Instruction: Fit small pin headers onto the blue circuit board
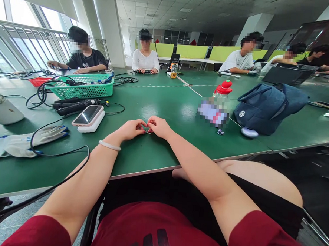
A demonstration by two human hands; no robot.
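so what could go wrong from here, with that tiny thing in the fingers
The small shiny piece between the fingertips of the left hand and right hand could slip and be hard to pick up off the table.

The black cable passes across the left forearm, so moving that arm might drag or snag it.

The phone lies tilted on a white box, so a bump could slide it off.

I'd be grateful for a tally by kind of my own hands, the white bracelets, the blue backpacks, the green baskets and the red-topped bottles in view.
Hands: 2 (left hand, right hand)
White bracelet: 1
Blue backpack: 1
Green basket: 1
Red-topped bottle: 1
Total: 6
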